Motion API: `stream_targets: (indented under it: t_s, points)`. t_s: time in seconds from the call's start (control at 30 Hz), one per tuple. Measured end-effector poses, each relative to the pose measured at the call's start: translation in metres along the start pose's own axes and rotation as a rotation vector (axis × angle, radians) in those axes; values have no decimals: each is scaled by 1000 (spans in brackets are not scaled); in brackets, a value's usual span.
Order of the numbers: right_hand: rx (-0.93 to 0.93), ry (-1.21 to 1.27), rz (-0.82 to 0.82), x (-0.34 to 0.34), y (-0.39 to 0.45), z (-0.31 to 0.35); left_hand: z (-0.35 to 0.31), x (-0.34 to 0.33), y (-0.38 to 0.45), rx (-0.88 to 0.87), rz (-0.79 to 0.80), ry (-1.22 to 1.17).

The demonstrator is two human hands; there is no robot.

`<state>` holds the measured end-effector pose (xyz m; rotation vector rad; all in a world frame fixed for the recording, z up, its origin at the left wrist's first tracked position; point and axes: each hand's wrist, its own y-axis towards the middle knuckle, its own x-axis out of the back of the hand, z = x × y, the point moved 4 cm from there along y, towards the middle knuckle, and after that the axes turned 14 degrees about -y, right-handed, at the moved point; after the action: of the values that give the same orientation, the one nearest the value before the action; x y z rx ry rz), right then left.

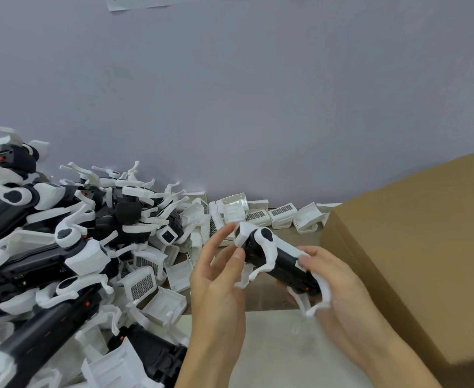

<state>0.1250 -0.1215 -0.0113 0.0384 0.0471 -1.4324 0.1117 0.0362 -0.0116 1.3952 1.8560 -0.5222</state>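
The right hand [339, 281] is closed round the rear of a black device [279, 260], holding it up over the bench [272, 345], nose toward the left hand [219, 275]. That hand is spread. Its thumb tip is against the nose and its forefinger is straight beside the white cap [244, 233] there, probably to seat or check the cap. Loose caps [282, 212] lie just behind, within reach. Finished devices are piled [48, 247] to the left, and a cardboard box [412, 247] stands to the right, perhaps for packing.
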Motion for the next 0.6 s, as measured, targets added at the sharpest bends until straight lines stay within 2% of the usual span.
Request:
stream_targets:
  t_s: [0.2,0.43,0.53,0.6]
  points:
    - [82,-437,39,-12,-1,1,-2,1,1,-131,-26,133]
    - [160,-416,61,-14,-4,8,-1,-3,1,-138,58,210]
    - [197,-383,150,-16,-6,8,-3,-4,-1,-153,52,266]
    - [197,-386,152,-18,-5,4,-4,-5,-3,-158,47,316]
